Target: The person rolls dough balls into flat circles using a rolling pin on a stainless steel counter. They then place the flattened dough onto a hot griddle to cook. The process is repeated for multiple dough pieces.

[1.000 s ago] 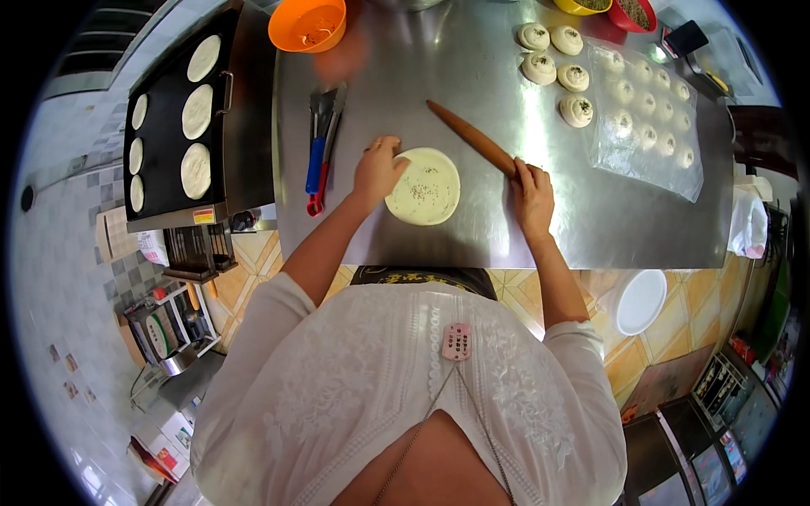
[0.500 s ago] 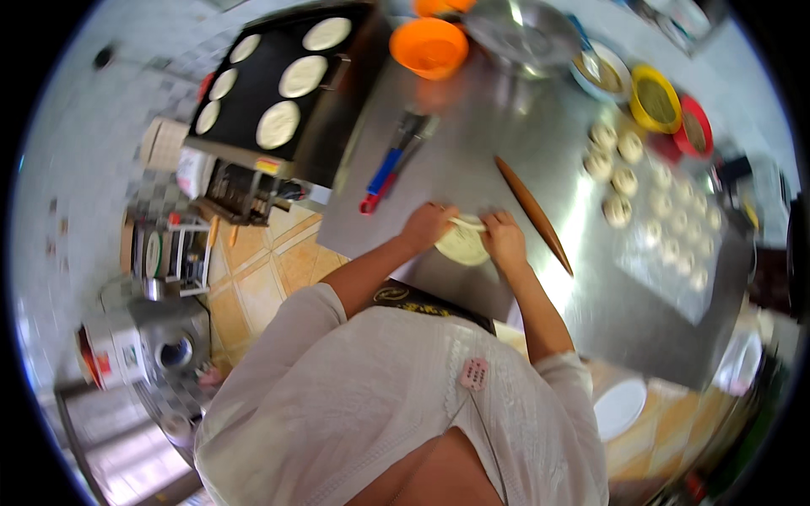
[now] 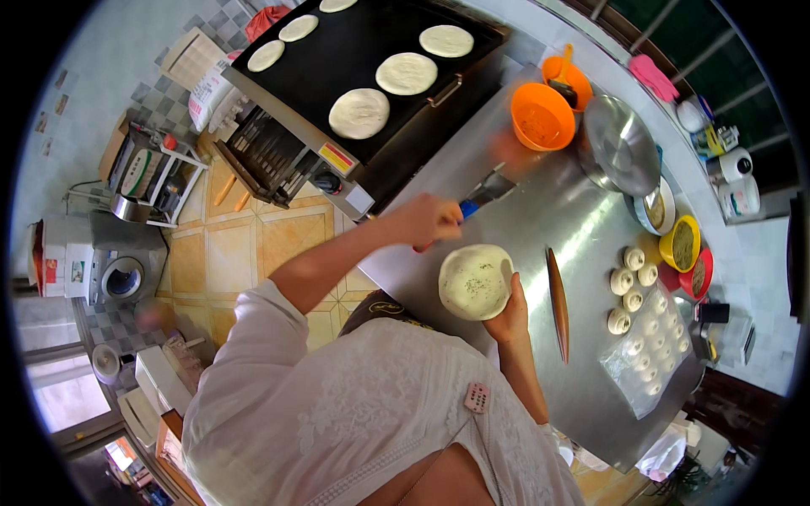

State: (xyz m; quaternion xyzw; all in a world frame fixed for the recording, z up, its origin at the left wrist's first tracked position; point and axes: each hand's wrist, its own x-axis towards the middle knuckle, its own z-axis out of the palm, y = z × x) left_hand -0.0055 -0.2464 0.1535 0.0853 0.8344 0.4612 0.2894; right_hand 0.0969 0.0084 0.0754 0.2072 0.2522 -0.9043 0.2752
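Your right hand (image 3: 509, 319) cradles the dough round (image 3: 475, 281) while your left hand (image 3: 432, 221) grips the blue-handled spatula (image 3: 477, 198) near the counter's (image 3: 540, 228) left edge; keep the round level.

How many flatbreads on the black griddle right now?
5 on the griddle: three in a near row; two along the far-left edge. A sixth is cut off by the frame's top edge, so more may be hidden.
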